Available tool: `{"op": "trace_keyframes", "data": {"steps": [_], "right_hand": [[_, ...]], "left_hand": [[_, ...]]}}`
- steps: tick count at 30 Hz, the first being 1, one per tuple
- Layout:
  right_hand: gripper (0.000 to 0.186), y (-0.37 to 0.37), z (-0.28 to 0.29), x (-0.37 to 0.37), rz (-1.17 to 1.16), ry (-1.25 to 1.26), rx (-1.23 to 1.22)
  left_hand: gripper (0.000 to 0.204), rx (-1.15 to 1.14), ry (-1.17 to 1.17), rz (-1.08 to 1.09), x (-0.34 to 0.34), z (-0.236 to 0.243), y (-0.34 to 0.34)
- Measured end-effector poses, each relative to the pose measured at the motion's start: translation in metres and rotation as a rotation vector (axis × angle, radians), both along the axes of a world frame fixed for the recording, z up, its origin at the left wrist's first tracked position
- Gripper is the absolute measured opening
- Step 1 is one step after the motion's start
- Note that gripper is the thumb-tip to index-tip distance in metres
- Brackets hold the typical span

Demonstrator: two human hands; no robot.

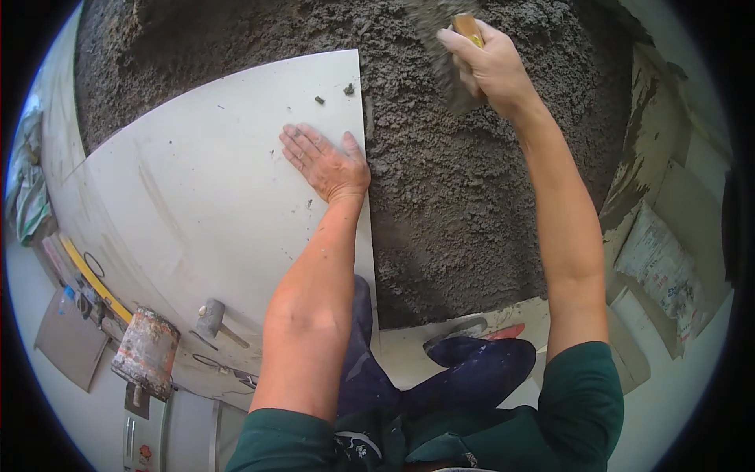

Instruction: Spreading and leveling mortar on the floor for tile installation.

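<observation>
Covering the left half of the frame, the large pale tile lies flat, its right edge against the rough grey mortar bed. The left hand rests released, palm down and fingers spread, on the tile near that edge. The right hand, arm extended to the upper centre, is clenched around the wooden handle of a mortar-caked trowel, pressed to the mortar right of the tile.
</observation>
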State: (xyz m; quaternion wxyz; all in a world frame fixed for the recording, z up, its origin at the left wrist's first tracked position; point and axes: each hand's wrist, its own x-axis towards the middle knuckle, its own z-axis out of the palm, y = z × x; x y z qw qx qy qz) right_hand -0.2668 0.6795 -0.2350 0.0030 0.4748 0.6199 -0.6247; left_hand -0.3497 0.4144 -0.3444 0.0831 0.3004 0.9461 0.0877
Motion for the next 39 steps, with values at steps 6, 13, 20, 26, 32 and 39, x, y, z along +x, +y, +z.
{"op": "trace_keyframes", "data": {"steps": [6,13,20,26,32,39], "right_hand": [[0.031,-0.033,-0.043,0.025,-0.299,0.089,0.042],[0.039,-0.106,-0.039,0.044,-0.471,0.110,-0.774],[0.034,-0.144,0.006,0.111,-0.259,-0.021,-0.500],[0.039,-0.065,-0.041,0.074,-0.147,0.050,0.439],[0.042,-0.068,-0.043,0.083,0.408,-0.297,0.790],[0.038,-0.087,-0.002,0.114,0.191,-0.220,0.701]], "left_hand": [[0.084,0.031,-0.025,0.004,0.007,-0.003,0.002],[0.083,0.044,-0.011,-0.019,0.011,-0.001,0.006],[0.082,0.055,0.033,-0.008,0.005,-0.005,0.001],[0.079,0.081,0.080,-0.018,0.014,-0.009,0.005],[0.080,0.083,0.066,-0.014,0.009,-0.008,0.001],[0.081,0.079,0.059,-0.008,0.008,-0.007,-0.002]]}}
